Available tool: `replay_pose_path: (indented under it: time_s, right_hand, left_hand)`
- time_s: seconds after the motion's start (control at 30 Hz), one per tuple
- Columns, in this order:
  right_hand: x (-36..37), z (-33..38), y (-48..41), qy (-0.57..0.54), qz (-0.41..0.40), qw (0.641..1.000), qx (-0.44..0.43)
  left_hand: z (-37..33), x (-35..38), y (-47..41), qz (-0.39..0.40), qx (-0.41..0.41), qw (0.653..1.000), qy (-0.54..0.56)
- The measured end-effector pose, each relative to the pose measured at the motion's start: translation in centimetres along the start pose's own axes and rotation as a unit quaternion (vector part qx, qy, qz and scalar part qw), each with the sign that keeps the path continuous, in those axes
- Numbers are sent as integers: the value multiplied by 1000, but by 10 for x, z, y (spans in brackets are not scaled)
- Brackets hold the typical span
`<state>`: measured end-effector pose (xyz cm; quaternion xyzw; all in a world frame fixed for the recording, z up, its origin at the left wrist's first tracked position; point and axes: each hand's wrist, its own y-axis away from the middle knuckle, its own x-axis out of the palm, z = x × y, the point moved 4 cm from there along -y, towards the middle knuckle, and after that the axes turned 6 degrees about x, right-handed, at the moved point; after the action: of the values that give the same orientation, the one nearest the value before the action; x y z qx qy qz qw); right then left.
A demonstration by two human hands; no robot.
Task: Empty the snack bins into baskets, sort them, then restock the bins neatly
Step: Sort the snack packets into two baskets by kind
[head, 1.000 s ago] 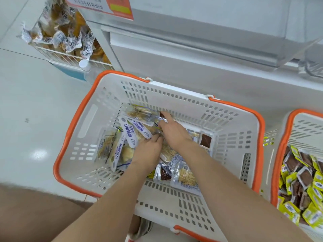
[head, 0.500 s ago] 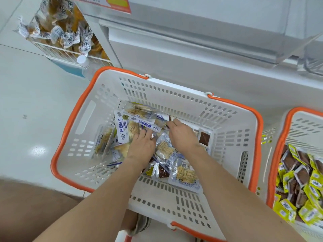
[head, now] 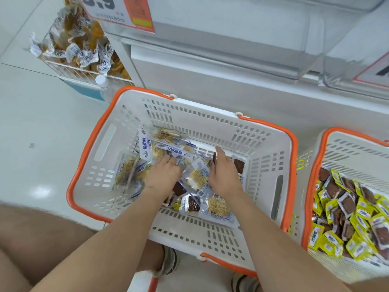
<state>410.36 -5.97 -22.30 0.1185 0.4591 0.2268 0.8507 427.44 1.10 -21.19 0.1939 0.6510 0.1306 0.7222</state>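
Hands in centre-frame basket (head: 210,121): left hand (head: 163,175) fingers curled round blue-white packets (head: 145,145) printed 鳕鱼片; right hand (head: 223,174) fingers straight, resting on pile. Price sign (head: 117,11), upper left, reads 3.9.

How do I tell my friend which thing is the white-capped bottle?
Find the white plastic basket with the orange rim in the middle. Just past its far left corner, by the white wire rack of snack packets, stands a clear plastic bottle. Only it has a round white cap.
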Motion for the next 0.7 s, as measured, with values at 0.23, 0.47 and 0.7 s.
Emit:
replay_pose_path:
  time_s: [0.23,0.47,0.7]
  right_hand:
    - [-52,7,9,-119,-4,992,28]
    - [-123,24,53,-214,-132,966,61]
    - [-211,-36,115,-285,-125,942,127]
  left_hand:
    - [11,-56,21,-284,-160,853,407]
    - [-51,-115,25,-116,-96,650,745]
    - [-164,-194,34,-160,29,724,670]
